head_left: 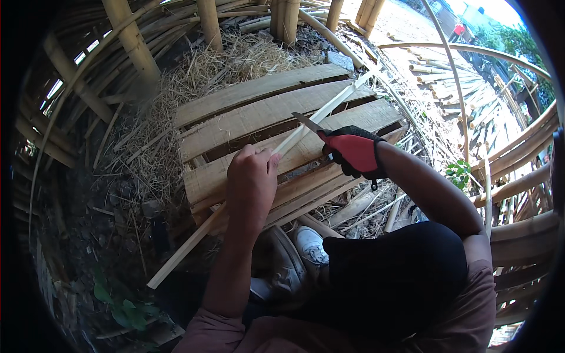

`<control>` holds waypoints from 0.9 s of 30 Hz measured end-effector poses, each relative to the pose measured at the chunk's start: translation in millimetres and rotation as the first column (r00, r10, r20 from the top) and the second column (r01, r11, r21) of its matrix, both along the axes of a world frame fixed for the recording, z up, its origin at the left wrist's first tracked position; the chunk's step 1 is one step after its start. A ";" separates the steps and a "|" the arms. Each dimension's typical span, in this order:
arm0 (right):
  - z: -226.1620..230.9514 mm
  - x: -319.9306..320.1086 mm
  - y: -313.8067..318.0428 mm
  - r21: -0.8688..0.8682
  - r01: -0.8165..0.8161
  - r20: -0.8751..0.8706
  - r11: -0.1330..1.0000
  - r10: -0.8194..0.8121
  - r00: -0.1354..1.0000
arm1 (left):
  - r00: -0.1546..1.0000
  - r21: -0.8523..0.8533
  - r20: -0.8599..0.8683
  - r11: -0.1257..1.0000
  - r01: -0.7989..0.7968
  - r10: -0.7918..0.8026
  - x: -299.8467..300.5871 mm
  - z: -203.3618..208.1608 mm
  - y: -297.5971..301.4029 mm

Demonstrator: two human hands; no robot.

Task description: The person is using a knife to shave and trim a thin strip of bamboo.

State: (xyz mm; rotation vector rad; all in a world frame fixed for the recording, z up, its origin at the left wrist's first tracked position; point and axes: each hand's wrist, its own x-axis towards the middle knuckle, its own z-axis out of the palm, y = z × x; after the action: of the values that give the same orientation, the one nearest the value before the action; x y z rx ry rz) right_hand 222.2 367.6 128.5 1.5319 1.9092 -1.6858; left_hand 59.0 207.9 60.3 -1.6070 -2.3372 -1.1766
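Over the pallet's near edge, the left hand grips a pale strip, probably light, springy, best held mid-length; the right hand clasps a knife.

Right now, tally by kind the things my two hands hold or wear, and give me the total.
Pale strip, in the left hand: 1
Knife, in the right hand: 1
Red and black glove: 1
Total: 3
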 end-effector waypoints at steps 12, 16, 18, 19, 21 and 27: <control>-33.5 7.3 22.9 0.910 -0.235 0.046 0.342 0.480 0.876 | 0.998 -0.023 -0.051 0.999 0.028 -0.029 1.3 2.4 -1.9; -45.0 13.9 0.6 0.962 -0.272 0.230 -0.006 0.555 0.799 | 0.999 0.025 -0.028 0.999 0.045 -0.044 1.1 -0.4 -1.4; -46.9 19.8 14.7 0.969 -0.245 0.229 -0.042 0.539 0.811 | 0.999 0.011 -0.012 0.999 0.053 -0.053 2.6 0.4 1.1; -51.0 15.9 25.7 0.978 -0.197 0.201 -0.067 0.548 0.812 | 0.999 -0.021 -0.015 0.999 0.034 -0.034 -0.5 1.8 -3.4; -48.1 22.6 70.6 0.865 -0.482 0.500 -0.142 0.148 0.853 | 0.999 -0.017 -0.019 0.999 0.035 -0.035 -0.1 0.9 -4.9; -39.5 35.2 83.4 0.950 -0.310 0.297 0.036 0.200 0.934 | 1.000 -0.029 -0.025 0.999 0.015 -0.016 5.8 1.8 -6.3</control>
State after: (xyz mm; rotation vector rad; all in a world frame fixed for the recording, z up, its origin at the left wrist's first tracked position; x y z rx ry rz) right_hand 257.4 451.0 88.9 1.1746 3.2458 0.2082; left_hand 64.8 201.6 62.0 -1.6420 -2.3408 -1.1244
